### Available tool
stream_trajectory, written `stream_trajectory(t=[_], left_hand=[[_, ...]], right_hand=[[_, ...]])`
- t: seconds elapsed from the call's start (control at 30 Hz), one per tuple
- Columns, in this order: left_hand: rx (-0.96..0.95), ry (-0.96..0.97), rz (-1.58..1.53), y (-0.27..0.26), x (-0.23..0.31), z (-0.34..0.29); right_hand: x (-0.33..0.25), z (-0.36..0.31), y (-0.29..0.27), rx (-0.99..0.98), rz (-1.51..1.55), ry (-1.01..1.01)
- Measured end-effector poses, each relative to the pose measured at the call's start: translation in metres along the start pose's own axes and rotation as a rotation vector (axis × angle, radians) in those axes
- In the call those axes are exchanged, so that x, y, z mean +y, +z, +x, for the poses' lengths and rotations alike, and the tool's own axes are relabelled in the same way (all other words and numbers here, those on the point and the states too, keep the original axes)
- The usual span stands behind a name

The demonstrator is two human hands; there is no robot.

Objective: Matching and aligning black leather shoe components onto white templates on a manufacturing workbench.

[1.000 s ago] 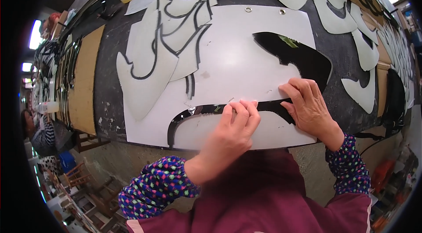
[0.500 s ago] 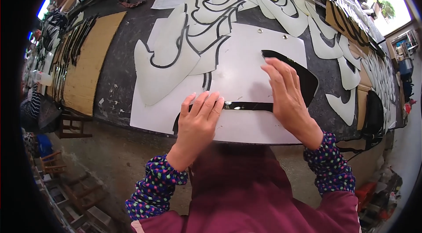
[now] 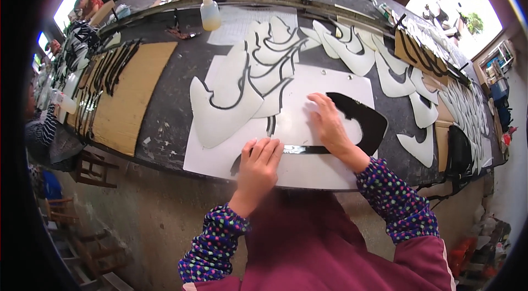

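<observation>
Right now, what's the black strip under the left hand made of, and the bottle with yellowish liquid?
The black strip: perhaps smooth leather or plastic, glossy, since light glints off it. The bottle: most likely plastic, cloudy and translucent, since yellowish liquid shows through.

Parts of the black piece [image 3: 374, 126] out of sight behind left hand [image 3: 258, 171] and right hand [image 3: 332, 130]

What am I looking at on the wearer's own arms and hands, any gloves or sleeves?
No gloves: the left hand and right hand are bare. Both forearms wear dark blue patterned sleeves with pink, green and pale flecks, gathered at the wrists. Above them is a maroon garment with pale edging. No cables on the arms.
</observation>
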State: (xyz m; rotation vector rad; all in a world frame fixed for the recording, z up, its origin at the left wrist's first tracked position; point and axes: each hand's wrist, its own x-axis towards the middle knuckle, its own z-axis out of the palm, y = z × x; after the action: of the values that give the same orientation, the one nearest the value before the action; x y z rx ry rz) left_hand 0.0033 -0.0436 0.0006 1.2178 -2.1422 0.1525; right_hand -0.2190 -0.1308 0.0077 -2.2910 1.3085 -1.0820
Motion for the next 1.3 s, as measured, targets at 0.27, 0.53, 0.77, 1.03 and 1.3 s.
stream_trajectory(t=[0.27, 0.53, 0.77, 1.03, 1.3], left_hand=[[0.071, -0.036, 0.039, -0.013, 0.000, -0.001], [0.197, -0.234, -0.122, -0.037, -0.047, 0.004], [0.156, -0.426, -0.259, -0.035, -0.054, 0.002], [0.038, -0.448, -0.292, -0.060, -0.053, 0.001], [0.011, -0.422, -0.316, -0.052, -0.057, 0.010]], right_hand=[[0.036, -0.027, -0.112, -0.289, -0.596, 0.431], [0.014, 0.131, -0.208, -0.840, -0.229, 0.482], [-0.002, 0.408, -0.248, -0.694, -0.033, 0.305], [0.109, 0.547, -0.188, -0.102, 0.227, 0.152], [0.205, 0.424, -0.094, -0.091, -0.048, 0.532]])
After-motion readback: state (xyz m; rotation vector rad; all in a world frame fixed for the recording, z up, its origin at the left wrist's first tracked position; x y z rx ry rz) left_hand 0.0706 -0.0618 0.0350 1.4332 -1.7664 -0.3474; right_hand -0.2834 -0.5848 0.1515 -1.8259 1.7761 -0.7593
